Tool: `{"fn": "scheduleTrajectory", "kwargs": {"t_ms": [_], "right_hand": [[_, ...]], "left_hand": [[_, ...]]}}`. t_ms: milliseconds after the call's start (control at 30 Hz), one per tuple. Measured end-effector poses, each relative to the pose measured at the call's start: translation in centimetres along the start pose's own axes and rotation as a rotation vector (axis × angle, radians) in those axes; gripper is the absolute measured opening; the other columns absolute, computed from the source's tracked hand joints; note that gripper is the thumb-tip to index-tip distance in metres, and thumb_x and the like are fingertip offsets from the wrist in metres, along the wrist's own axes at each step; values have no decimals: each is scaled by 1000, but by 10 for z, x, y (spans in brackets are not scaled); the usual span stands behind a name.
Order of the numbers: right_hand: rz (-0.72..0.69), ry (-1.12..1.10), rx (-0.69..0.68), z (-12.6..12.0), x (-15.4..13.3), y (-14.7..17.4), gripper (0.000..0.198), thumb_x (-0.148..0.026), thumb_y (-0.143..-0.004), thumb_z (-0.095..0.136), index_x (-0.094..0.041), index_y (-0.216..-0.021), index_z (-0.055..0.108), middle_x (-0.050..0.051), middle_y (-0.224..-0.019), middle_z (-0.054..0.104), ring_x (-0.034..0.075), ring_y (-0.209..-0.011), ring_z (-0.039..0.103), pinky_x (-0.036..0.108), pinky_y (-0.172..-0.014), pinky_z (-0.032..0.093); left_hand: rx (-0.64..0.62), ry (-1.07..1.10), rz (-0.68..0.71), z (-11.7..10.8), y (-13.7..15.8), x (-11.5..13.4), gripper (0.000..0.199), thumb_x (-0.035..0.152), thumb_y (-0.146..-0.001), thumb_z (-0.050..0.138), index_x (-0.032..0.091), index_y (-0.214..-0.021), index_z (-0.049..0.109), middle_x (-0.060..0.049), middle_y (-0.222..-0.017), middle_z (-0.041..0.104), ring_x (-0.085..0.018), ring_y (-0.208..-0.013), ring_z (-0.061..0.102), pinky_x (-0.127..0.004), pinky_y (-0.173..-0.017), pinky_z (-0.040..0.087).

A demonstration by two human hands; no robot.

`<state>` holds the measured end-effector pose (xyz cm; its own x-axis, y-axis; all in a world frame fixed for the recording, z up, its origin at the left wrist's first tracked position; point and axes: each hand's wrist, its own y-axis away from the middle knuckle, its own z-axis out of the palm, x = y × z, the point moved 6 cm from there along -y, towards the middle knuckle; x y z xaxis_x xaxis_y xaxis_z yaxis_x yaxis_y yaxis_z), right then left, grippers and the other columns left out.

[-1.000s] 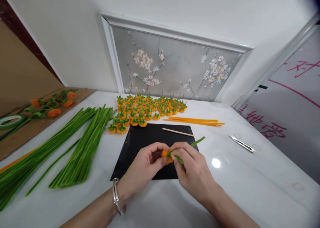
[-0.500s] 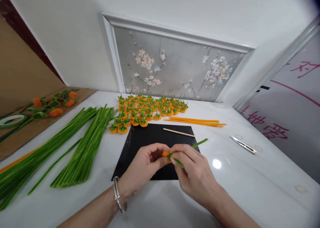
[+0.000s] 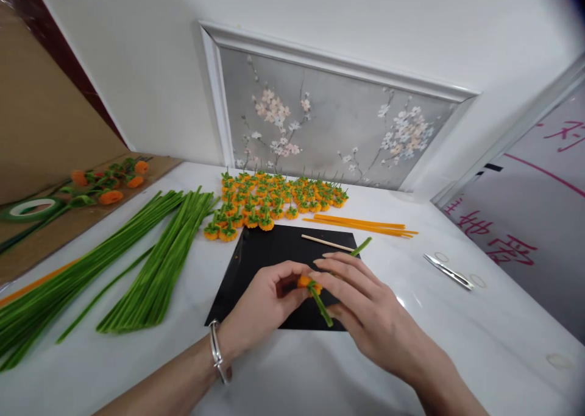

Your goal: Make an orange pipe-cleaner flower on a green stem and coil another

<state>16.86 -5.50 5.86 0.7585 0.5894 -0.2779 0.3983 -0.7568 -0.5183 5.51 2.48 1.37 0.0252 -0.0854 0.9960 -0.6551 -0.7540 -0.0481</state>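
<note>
Between the thumb and fingers of my left hand [image 3: 267, 300] is a small orange chenille flower [image 3: 303, 281], held over the black mat [image 3: 260, 251]. A green chenille stem [image 3: 321, 305] is at the flower's base; one end points down toward me, and another green end rises beyond my right fingers. My right hand [image 3: 365, 306] is open, its fingers stretched out and apart. Its index fingertip is close to the flower, though I cannot tell if it touches. The right thumb is beside the lower green end. Part of the flower is hidden by my left fingers.
Several finished orange flowers [image 3: 260, 200] stand behind the mat. Green chenille stems [image 3: 153, 276] lie left, orange stems [image 3: 361, 223] at the back right. A thin wooden stick [image 3: 326, 242] rests on the mat. Silver thread snips [image 3: 448, 272] lie right; green tape [image 3: 31, 209] sits far left.
My right fingers have loosened from the green stem and spread, and the hand has shifted slightly right. The stem's lower end now shows more fully. My left hand keeps its hold; the view has shifted slightly.
</note>
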Motion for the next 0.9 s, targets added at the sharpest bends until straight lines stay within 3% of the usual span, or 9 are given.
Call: {"fn": "scheduleTrajectory", "kwargs": {"t_ms": [67, 167, 300, 533, 633, 733, 800, 900], "right_hand": [[2, 40, 4, 0, 5, 1, 40, -5, -91, 42, -18, -127, 52, 12, -123, 56, 24, -121, 46, 44, -97, 49], [-1, 106, 80, 0, 8, 3, 30, -7, -93, 39, -19, -107, 63, 8, -104, 65, 20, -99, 60, 34, -82, 55], [32, 271, 110, 3, 9, 6, 27, -11, -95, 38, -19, -94, 65, 6, -93, 67, 16, -75, 61, 27, -64, 50], [83, 362, 138, 5, 5, 4, 26, -10, -93, 41, -18, -90, 66, 9, -88, 64, 21, -83, 57, 31, -68, 46], [208, 118, 186, 8, 8, 3, 21, -13, -90, 47, -17, -82, 65, 7, -78, 62, 18, -71, 56, 29, -64, 47], [466, -254, 214, 16, 20, 7, 17, -21, -88, 53, -17, -77, 65, 3, -69, 60, 13, -59, 55, 24, -54, 47], [656, -493, 178, 26, 28, 11, 18, -29, -86, 57, -17, -76, 65, 1, -62, 58, 12, -53, 54, 22, -48, 45], [829, -835, 119, 38, 34, 15, 24, -40, -81, 64, -16, -79, 65, 0, -63, 61, 13, -55, 59, 24, -53, 52]], "left_hand": [[-13, -34, 7, 0, 0, 0, 18, 13, -78, 61, 12, -95, 66, -6, -93, 68, -18, -88, 61, -29, -81, 49], [-31, -50, 18, 0, 0, -2, 20, 12, -78, 60, 14, -97, 67, -6, -98, 68, -19, -93, 62, -29, -86, 48], [-56, -89, 40, 2, 0, -1, 21, 14, -81, 59, 15, -99, 70, -7, -101, 68, -20, -95, 62, -29, -86, 49], [-21, -124, 44, 2, 0, -3, 20, 16, -80, 61, 16, -96, 72, -6, -97, 70, -20, -91, 64, -30, -84, 50], [8, -79, 9, 0, -1, -7, 20, 18, -78, 63, 16, -96, 72, -6, -97, 72, -22, -92, 65, -32, -85, 51], [10, -47, -31, 0, 0, -8, 22, 21, -76, 65, 15, -95, 73, -7, -97, 73, -24, -94, 65, -33, -85, 51], [-16, -20, -48, 2, 0, -8, 23, 21, -77, 64, 15, -97, 73, -6, -97, 73, -24, -94, 65, -33, -86, 51], [-18, 46, -56, 2, -1, -8, 22, 20, -78, 63, 16, -98, 72, -5, -96, 73, -22, -93, 65, -32, -86, 50]]}}
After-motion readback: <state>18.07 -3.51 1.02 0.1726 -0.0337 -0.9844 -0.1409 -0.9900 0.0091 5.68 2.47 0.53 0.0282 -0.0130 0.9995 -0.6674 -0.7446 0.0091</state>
